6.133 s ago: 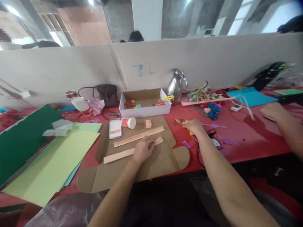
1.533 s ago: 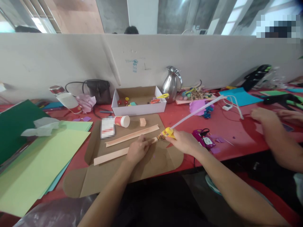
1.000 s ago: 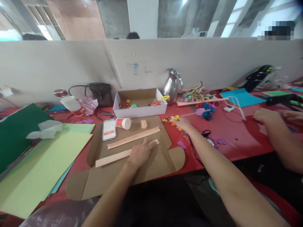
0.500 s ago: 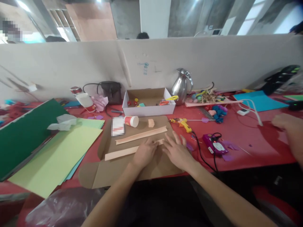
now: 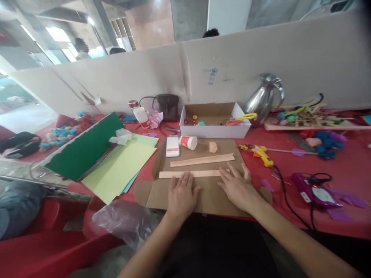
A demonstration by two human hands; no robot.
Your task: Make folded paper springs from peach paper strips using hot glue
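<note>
Both hands rest on a flattened brown cardboard [image 5: 203, 193]. My left hand [image 5: 182, 195] lies flat, its fingertips on the lower edge of a pale paper strip [image 5: 174, 174]. Fingers spread, my right hand [image 5: 239, 187] touches the strip's right end. A second pale strip [image 5: 203, 160], creased lengthwise, lies just beyond. Farther back on the cardboard are a small stack of folded pale pieces [image 5: 213, 147], a red and white paper cup [image 5: 189, 142] on its side and a white card [image 5: 173, 146], partly blurred.
Behind stand a white box [image 5: 214, 130] with scissors and a steel jug [image 5: 262, 100]. At right lie a yellow glue gun [image 5: 262, 154] and a purple device [image 5: 313, 191] with cables. Yellow paper [image 5: 124, 166] and a green board [image 5: 87, 152] lie left.
The view has swung left. My left hand has moved left along the near strip and flattened. The near strip now lies straighter. The other person's hand at right is out of view.
</note>
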